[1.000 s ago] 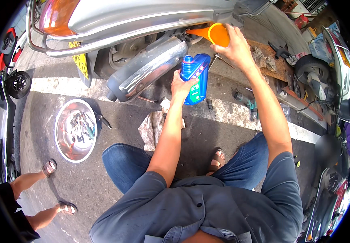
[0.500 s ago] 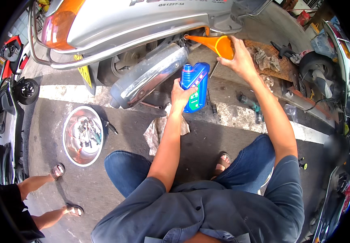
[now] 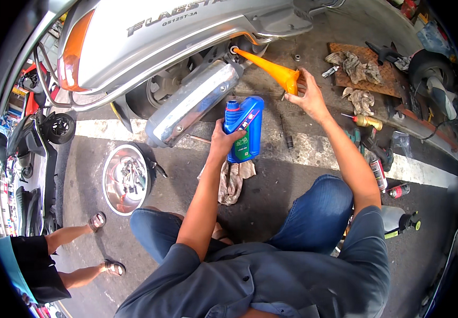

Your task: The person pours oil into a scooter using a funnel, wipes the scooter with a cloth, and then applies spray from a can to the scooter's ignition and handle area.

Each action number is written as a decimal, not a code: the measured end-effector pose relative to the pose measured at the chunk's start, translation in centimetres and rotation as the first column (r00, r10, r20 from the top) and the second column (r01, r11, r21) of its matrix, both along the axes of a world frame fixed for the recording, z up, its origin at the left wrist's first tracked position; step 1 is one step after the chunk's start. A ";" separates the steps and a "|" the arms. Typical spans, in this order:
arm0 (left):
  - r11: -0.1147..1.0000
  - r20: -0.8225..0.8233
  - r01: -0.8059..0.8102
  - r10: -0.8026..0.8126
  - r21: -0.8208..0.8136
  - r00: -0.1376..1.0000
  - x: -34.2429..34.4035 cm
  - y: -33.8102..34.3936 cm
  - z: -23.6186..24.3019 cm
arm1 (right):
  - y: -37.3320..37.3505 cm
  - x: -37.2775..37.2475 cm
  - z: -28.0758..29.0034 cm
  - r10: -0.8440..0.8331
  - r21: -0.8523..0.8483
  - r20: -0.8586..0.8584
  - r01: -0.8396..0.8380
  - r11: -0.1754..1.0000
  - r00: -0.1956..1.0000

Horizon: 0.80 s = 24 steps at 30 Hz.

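Right now, an orange funnel (image 3: 268,69) is slanting from the person's right hand up to a round opening (image 3: 234,50) low on a silver scooter (image 3: 117,55). Its narrow tip is meeting that opening; how far in it is reaching, I cannot tell. The right hand (image 3: 307,96) is gripping the funnel by its wide end, thumb and fingers closing on the rim. A blue bottle (image 3: 246,130) is standing nearly upright in the air below the funnel, with its neck pointing away from the person and well apart from the funnel's wide end. The left hand (image 3: 224,142) is grasping the bottle around its near side, the thumb lying across its front.

Just left of the bottle, a shiny muffler (image 3: 192,106) is running slantwise beneath the scooter's body. A slim metal tool (image 3: 198,139) is lying between the muffler and the left hand, and a stained rag (image 3: 233,185) is spreading on the pavement under the bottle. A long dark tool (image 3: 289,140) is resting to the bottle's right, crossing onto a white painted stripe (image 3: 319,151).

Farther left, a metal bowl (image 3: 111,183) is holding a heap of small parts, with a dark-handled tool (image 3: 160,169) lying just beside it. Off to the right, crumpled cloths (image 3: 358,69) are lying on a rusty-brown board (image 3: 390,84), and a spray can (image 3: 398,191) is lying near the right elbow. At the lower left, another person in black shorts (image 3: 38,259) and sandals is standing.
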<state>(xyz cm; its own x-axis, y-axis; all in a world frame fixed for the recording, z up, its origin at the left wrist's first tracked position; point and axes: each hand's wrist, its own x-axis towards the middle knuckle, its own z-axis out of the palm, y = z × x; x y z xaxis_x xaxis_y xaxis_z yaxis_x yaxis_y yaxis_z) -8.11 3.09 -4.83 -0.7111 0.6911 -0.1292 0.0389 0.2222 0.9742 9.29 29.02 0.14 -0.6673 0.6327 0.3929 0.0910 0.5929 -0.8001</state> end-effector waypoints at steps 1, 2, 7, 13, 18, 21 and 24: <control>0.999 0.021 0.019 -0.019 0.033 1.000 0.3 0.3 0.4 | 0.6 0.4 -1.7 0.037 -0.176 -0.109 -0.056 0.983 0.993; 0.999 0.080 0.035 -0.038 0.040 0.996 0.6 0.8 0.7 | 1.4 0.7 -3.2 0.072 -0.337 -0.168 -0.126 0.933 0.983; 0.997 0.087 0.053 -0.058 0.058 0.995 -0.6 1.7 1.7 | -0.8 2.7 -3.4 0.088 -0.608 -0.203 -0.196 0.769 0.975; 0.998 -0.299 0.052 -0.061 -0.039 0.952 -1.7 4.9 1.7 | -1.5 11.2 3.4 0.261 -0.597 -0.107 -0.271 0.755 0.960; 0.985 -0.341 0.169 -0.153 0.018 0.927 -1.1 6.5 0.9 | -1.3 16.2 9.5 0.264 -0.561 0.131 -0.148 0.815 0.955; 0.956 -0.488 0.283 -0.209 0.082 0.847 -0.3 7.1 0.9 | -0.8 16.9 14.4 0.255 -0.390 0.398 -0.089 0.917 0.881; 0.896 -0.623 0.444 -0.339 0.016 0.705 1.5 7.0 2.2 | 0.0 15.2 19.2 0.217 0.075 0.604 -0.325 0.943 0.767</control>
